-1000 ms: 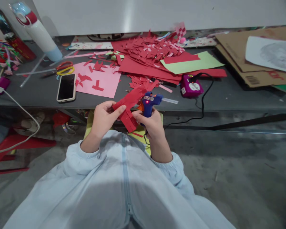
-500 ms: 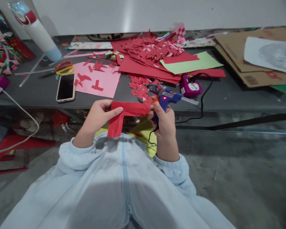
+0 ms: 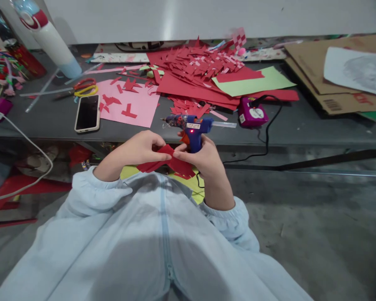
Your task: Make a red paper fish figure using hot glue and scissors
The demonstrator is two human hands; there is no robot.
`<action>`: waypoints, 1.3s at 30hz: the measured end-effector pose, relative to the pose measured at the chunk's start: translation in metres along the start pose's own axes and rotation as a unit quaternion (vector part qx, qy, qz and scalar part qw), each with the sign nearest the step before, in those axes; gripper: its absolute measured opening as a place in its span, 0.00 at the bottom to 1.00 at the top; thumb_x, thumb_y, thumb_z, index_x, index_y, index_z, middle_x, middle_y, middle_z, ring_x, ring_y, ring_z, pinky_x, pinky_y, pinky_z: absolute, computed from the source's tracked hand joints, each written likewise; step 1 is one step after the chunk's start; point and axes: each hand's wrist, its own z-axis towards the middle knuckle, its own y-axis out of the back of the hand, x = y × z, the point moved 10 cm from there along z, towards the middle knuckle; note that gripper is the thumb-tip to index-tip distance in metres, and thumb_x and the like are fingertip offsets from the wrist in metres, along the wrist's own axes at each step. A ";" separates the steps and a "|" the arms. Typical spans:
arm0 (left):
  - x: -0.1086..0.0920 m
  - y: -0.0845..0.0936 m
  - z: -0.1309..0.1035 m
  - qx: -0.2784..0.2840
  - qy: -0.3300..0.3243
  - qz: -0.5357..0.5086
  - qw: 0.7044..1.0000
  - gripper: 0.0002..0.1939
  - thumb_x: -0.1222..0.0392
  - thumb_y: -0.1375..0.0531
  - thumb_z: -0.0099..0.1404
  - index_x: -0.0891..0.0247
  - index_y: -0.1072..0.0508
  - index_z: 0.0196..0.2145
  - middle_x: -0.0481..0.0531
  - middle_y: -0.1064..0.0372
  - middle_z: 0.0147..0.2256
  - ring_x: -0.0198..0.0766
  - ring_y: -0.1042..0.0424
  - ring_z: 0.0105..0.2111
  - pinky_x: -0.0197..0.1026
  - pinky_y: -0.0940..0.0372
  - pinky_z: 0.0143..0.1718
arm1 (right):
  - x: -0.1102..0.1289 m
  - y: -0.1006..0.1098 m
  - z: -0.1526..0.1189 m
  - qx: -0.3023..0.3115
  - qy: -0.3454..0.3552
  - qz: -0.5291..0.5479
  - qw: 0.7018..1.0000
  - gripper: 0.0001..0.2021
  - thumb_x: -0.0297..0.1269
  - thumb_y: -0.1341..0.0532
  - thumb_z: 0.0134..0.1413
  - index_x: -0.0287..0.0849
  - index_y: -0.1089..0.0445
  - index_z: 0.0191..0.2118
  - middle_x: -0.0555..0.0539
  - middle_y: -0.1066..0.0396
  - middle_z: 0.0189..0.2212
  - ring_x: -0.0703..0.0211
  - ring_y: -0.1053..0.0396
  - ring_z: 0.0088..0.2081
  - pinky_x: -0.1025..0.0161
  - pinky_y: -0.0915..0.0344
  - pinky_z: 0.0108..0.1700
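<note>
Between my hands, just off the table's front edge, is a folded red paper strip [image 3: 181, 165], its two arms hanging down from a corner. My left hand [image 3: 146, 149] pinches that corner from the left, thumb on top. With its thumb and a fingertip, my right hand [image 3: 203, 155] touches the paper close to my left thumb. The same right hand also holds a blue glue gun [image 3: 194, 129] upright by its handle. The gun's red light is lit, its nozzle points left and a clear glue stick [image 3: 224, 124] sticks out behind.
On the dark table [image 3: 128, 130] lie a phone [image 3: 87, 113], scissors [image 3: 84, 88], pink paper [image 3: 144, 109] with red scraps, and a heap of red cut paper [image 3: 200, 62]. A purple adapter box [image 3: 252, 112] with a black cord stands right of the gun. Cardboard [image 3: 313, 79] lies far right.
The red paper has turned so its corner points up and its arms slope downward. My right hand has moved left with the glue gun, its thumb now against the paper.
</note>
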 end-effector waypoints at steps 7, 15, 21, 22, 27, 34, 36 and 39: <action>0.019 -0.004 -0.005 -0.031 0.042 -0.093 0.994 0.22 0.41 0.33 0.55 0.65 0.27 0.20 0.46 0.38 0.20 0.31 0.43 0.22 0.35 0.49 0.23 | 0.003 0.020 0.002 -0.058 0.043 0.008 0.997 0.28 0.39 0.22 0.28 0.42 0.27 0.42 0.54 0.25 0.24 0.63 0.30 0.25 0.62 0.30 0.32; 0.036 -0.008 -0.015 -0.093 0.086 -0.203 0.971 0.20 0.44 0.30 0.52 0.67 0.22 0.23 0.47 0.33 0.20 0.31 0.38 0.22 0.34 0.43 0.23 | 0.000 0.037 0.000 -0.122 0.059 0.026 0.990 0.28 0.39 0.22 0.28 0.41 0.28 0.41 0.55 0.26 0.23 0.62 0.29 0.26 0.61 0.30 0.34; 0.035 -0.008 -0.015 -0.102 0.074 -0.213 0.969 0.18 0.50 0.27 0.48 0.66 0.20 0.32 0.50 0.24 0.28 0.35 0.29 0.28 0.35 0.35 0.30 | -0.001 0.037 0.000 -0.116 0.059 0.049 0.990 0.29 0.38 0.21 0.27 0.42 0.28 0.41 0.56 0.26 0.23 0.63 0.29 0.26 0.61 0.28 0.34; 0.034 -0.007 -0.015 -0.117 0.075 -0.213 0.967 0.18 0.50 0.26 0.48 0.66 0.20 0.31 0.49 0.25 0.28 0.34 0.30 0.28 0.35 0.36 0.30 | -0.001 0.036 0.000 -0.119 0.055 0.049 0.990 0.29 0.39 0.21 0.27 0.42 0.28 0.41 0.56 0.26 0.23 0.62 0.29 0.25 0.61 0.28 0.34; 0.034 -0.004 -0.015 -0.176 0.085 -0.198 0.960 0.16 0.49 0.29 0.52 0.66 0.24 0.24 0.47 0.30 0.22 0.31 0.35 0.23 0.34 0.42 0.24 | -0.003 0.035 -0.001 -0.125 0.048 0.038 0.990 0.29 0.40 0.22 0.26 0.42 0.27 0.41 0.55 0.26 0.22 0.60 0.28 0.26 0.58 0.27 0.35; 0.036 -0.005 -0.019 -0.140 0.093 -0.234 0.958 0.12 0.53 0.33 0.56 0.65 0.19 0.29 0.51 0.24 0.25 0.33 0.31 0.24 0.35 0.37 0.27 | -0.006 0.040 0.002 -0.111 0.062 0.024 0.992 0.29 0.40 0.21 0.29 0.43 0.28 0.42 0.54 0.24 0.23 0.58 0.26 0.27 0.57 0.26 0.36; 0.035 -0.004 -0.021 -0.135 0.095 -0.246 0.955 0.11 0.54 0.34 0.56 0.65 0.19 0.31 0.52 0.23 0.28 0.35 0.29 0.27 0.36 0.35 0.29 | -0.007 0.040 0.003 -0.111 0.057 0.020 0.992 0.29 0.41 0.21 0.29 0.44 0.28 0.42 0.54 0.24 0.24 0.58 0.26 0.28 0.56 0.26 0.36; 0.033 -0.003 -0.021 -0.140 0.088 -0.256 0.952 0.13 0.51 0.35 0.58 0.65 0.20 0.31 0.51 0.24 0.28 0.34 0.29 0.27 0.35 0.34 0.30 | -0.005 0.039 0.003 -0.117 0.058 0.027 0.991 0.29 0.41 0.22 0.28 0.44 0.28 0.41 0.54 0.25 0.24 0.58 0.26 0.28 0.57 0.27 0.35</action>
